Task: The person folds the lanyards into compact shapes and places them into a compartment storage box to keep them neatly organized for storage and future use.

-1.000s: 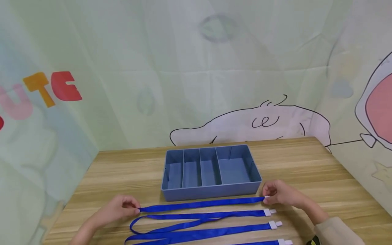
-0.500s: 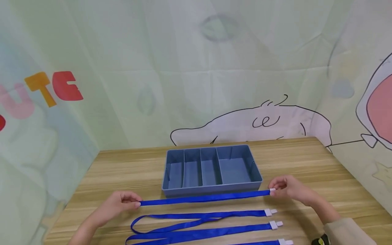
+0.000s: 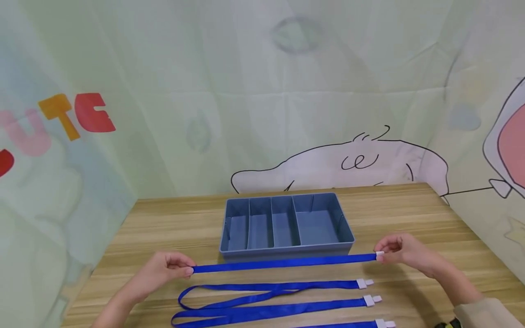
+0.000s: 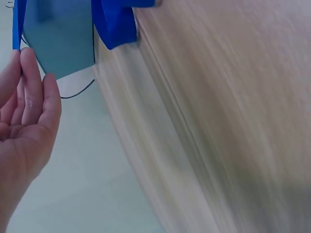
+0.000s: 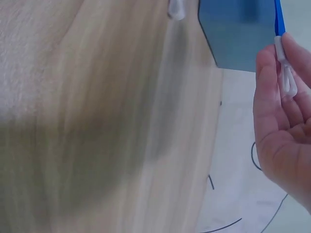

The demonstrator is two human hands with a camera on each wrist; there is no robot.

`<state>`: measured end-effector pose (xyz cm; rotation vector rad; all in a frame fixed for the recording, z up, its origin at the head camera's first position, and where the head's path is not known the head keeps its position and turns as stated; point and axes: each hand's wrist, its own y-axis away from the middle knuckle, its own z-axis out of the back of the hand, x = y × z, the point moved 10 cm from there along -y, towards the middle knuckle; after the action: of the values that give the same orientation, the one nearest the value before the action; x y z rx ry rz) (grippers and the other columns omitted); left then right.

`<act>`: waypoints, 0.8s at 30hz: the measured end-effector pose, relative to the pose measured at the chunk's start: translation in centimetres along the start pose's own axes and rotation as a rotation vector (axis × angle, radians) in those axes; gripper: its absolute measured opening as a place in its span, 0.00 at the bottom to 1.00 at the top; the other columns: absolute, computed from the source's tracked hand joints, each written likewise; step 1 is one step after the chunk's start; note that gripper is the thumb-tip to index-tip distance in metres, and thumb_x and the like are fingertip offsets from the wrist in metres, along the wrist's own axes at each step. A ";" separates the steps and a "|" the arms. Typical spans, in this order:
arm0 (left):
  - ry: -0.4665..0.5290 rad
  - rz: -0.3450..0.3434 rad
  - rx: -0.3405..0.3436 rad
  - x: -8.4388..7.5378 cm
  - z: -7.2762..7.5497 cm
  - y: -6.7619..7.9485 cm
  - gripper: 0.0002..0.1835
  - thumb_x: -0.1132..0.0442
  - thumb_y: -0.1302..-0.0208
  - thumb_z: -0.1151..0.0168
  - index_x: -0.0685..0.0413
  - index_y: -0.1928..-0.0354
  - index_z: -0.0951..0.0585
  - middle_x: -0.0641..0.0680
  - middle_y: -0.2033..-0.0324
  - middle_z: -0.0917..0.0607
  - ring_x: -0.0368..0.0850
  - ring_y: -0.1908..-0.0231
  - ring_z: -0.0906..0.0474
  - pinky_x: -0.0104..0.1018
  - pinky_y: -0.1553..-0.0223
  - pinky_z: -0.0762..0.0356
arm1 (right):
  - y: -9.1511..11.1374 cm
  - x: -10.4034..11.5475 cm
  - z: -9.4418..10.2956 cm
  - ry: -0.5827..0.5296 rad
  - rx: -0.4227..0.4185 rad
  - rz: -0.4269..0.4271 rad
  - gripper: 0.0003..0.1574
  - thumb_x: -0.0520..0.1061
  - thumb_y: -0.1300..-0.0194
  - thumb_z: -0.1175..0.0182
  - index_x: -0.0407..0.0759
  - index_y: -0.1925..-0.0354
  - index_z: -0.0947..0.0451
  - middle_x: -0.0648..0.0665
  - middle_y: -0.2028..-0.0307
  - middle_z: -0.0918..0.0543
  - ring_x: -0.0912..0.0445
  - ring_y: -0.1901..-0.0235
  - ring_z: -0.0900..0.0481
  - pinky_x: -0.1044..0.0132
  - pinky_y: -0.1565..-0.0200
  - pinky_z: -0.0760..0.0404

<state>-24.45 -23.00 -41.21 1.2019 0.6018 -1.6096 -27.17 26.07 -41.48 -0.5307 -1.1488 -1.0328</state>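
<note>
A blue lanyard is stretched straight between the two hands, in front of the grey-blue divided box. My left hand pinches its looped end between thumb and fingertips; in the left wrist view that hand has the strap rising from its fingertips. On the other side, my right hand pinches the white clip end. The right wrist view shows the white plastic clip lying between thumb and fingers. Nearer the body, more blue lanyards lie on the table, their white clips pointing right.
The box stands at the middle of the wooden table, with three narrow compartments at left and a wider one at right. Behind the table hangs a printed cloth backdrop. A dark wristband shows by the right sleeve.
Both hands have raised the lanyard off the table, pulling it taut and level before the box. The right hand has moved right and upward. The lanyards on the table keep their places.
</note>
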 end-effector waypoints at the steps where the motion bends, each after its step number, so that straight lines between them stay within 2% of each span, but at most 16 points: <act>1: 0.003 0.005 0.000 0.0 -0.1 0.0 0.18 0.60 0.40 0.37 0.70 0.57 0.20 0.60 0.66 0.16 0.48 0.65 0.18 0.38 0.61 0.19 | 0.1 0.0 0.1 -0.011 -0.001 -0.008 0.17 0.38 0.41 0.37 0.24 0.60 0.26 0.49 0.70 0.19 0.59 0.69 0.22 0.65 0.65 0.19; 9: 0.034 0.044 0.043 -0.3 -0.9 -0.2 0.17 0.61 0.39 0.38 0.71 0.56 0.21 0.59 0.65 0.16 0.46 0.64 0.19 0.39 0.59 0.20 | 0.5 0.4 1.0 -0.020 -0.008 -0.082 0.21 0.40 0.40 0.38 0.22 0.56 0.27 0.39 0.66 0.19 0.53 0.67 0.19 0.59 0.60 0.18; 18: 0.119 0.029 0.102 -1.6 -1.3 -0.6 0.18 0.63 0.36 0.41 0.75 0.52 0.24 0.59 0.62 0.16 0.45 0.61 0.19 0.39 0.55 0.21 | 1.5 2.3 2.3 0.025 0.006 -0.088 0.21 0.40 0.39 0.38 0.22 0.56 0.27 0.42 0.67 0.17 0.51 0.66 0.18 0.60 0.60 0.18; 24: 0.115 0.028 0.105 -2.8 -1.5 -0.8 0.19 0.63 0.36 0.41 0.74 0.51 0.24 0.58 0.62 0.16 0.45 0.61 0.20 0.39 0.53 0.22 | 1.9 3.2 3.1 0.027 0.012 -0.111 0.23 0.40 0.39 0.38 0.21 0.54 0.28 0.44 0.67 0.16 0.53 0.65 0.18 0.61 0.59 0.18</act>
<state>-24.57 -20.30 -39.42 1.3819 0.5760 -1.5726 -26.83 28.17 -37.10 -0.4459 -1.1707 -1.1248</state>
